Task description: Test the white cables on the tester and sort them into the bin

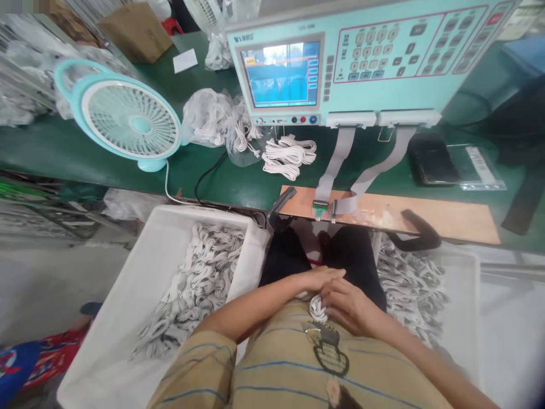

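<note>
My left hand (321,278) lies across my lap with its fingers stretched out, holding nothing that I can see. Crossing just below it is my right hand (347,301), its fingers bent over a small coiled white cable (317,309) against my striped shirt. Part of that coil is hidden under the fingers. Ahead of both hands, two flat grey ribbon cables (340,159) run from the teal tester (285,116) down to small connectors (319,210) on a wooden board (460,218).
White bins (157,227) with many coiled cables (204,272) flank my legs. On the green bench (238,184) are bundled white cables (289,156), a teal fan (131,116), bagged cables (208,119) and a black phone (433,159). Black clamps (419,230) grip the board's edge.
</note>
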Motion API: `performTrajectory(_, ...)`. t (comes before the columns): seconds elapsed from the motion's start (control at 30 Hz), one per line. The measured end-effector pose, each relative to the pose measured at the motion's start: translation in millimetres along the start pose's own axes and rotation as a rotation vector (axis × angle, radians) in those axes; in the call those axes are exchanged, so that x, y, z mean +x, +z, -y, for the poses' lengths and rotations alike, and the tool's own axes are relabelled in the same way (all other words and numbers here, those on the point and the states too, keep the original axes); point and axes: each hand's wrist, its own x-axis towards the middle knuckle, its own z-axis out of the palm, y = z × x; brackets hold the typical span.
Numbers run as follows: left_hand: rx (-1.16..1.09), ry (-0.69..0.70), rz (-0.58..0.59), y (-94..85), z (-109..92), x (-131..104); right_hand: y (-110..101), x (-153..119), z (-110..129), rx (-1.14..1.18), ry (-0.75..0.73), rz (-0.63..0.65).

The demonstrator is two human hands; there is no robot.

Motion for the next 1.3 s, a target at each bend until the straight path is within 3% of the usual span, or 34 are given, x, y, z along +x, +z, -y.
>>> performTrajectory(0.17, 0.582, 0.106, -0.148, -34.6, -5.7, -40.6, -4.0, -1.7, 1.1, 0.176, 0.08, 0.056)
performTrajectory(0.27, 0.659, 0.087, -0.213, -51.6, -8.0, -64.9, -2.3, -1.4, -0.4, 0.208, 0.119, 0.049)
performTrajectory(0.4, 0.642, 0.147, -0.404, -64.1, -17.6, -89.0, -4.4, 4.7, -2.2, 0.245, 0.114, 0.119)
performTrajectory(0.47, 0.592, 0.117, -0.349, -62.7, -25.3, -97.5, -7.8, 10.3, -2.3, 0.268, 0.094, 0.173)
performTrajectory(0.57, 0.495, -0.002, -0.015, -50.9, -34.3, -104.3, -14.6, 19.9, -1.9, 0.282, 0.05, 0.227)
performTrajectory(0.63, 0.478, -0.029, 0.09, -40.5, -36.7, -104.0, -19.9, 26.0, -1.4, 0.283, -0.003, 0.253)
performTrajectory(0.77, 0.438, -0.077, 0.095, -27.3, -37.9, -97.5, -29.8, 34.2, -1.6, 0.308, -0.077, 0.349)
performTrajectory(0.97, 0.467, -0.004, 0.123, -27.9, -40.4, -95.0, -35.7, 40.1, -10.6, 0.463, -0.031, 0.407)
performTrajectory(1.2, 0.287, 0.002, -0.022, -25.3, -26.7, -92.3, -34.3, 38.5, -18.4, 0.349, -0.082, 0.42)
performTrajectory(1.3, 0.283, 0.037, -0.021, -27.7, -24.5, -93.6, -25.2, 31.8, -21.1, 0.25, -0.104, 0.364)
